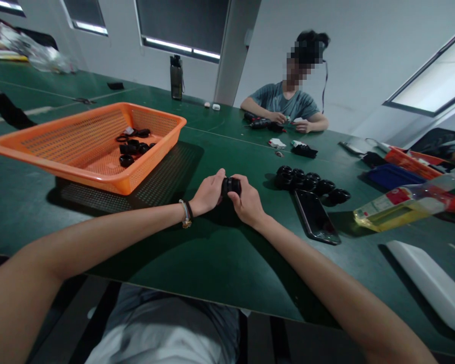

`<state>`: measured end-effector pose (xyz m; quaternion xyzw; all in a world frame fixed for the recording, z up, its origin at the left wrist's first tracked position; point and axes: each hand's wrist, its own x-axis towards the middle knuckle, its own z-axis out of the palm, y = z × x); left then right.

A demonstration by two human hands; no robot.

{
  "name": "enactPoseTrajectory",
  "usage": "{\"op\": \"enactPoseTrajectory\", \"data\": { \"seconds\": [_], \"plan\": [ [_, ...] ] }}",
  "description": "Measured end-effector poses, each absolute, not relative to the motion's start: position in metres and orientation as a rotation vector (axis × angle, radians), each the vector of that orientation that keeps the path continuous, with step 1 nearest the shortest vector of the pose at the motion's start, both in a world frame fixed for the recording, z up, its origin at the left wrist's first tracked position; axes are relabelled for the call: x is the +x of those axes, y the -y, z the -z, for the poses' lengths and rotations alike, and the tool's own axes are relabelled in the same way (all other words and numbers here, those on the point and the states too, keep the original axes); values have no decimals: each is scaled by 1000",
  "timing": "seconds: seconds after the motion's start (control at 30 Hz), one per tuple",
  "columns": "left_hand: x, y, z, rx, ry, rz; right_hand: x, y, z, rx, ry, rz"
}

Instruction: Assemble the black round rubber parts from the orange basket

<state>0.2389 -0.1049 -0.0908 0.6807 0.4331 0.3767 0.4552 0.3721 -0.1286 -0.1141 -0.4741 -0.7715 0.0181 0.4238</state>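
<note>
Between my two hands is a small black cylindrical part [231,187] with ridged rings, held just above the green table [167,258]. My left hand [209,193] grips its left end, and a bracelet and dark band circle that wrist. On the other end, my right hand [247,199] has its thumb and fingers closed. The part's exact kind cannot be made out. To the right of my hands stand several similar glossy black round parts [311,182] in a cluster. An orange basket [131,184] at the left holds a few more black pieces [131,147] and a dark cable [138,133].
A phone [316,217] lies right of my right forearm, near a tilted bottle of yellow liquid [394,207] and a white box [428,283]. A blue tray [394,174] sits farther right. Across the table a person [288,106] handles small parts. A dark bottle [176,78] stands behind.
</note>
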Motion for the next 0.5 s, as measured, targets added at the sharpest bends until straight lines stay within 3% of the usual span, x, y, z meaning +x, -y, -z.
{"op": "enactPoseTrajectory", "data": {
  "seconds": [0.13, 0.27, 0.5],
  "plan": [
    [242, 107, 90, 1532, -1022, -768, 384, 124, 116, -1076, 2051, 75],
    [242, 108, 92, 1570, -1078, -845, 380, 127, 117, -1080, 2050, 139],
    [230, 112, 91, 2174, -1237, -993, 358, 139, 116, -1185, 1862, 26]
  ]
}}
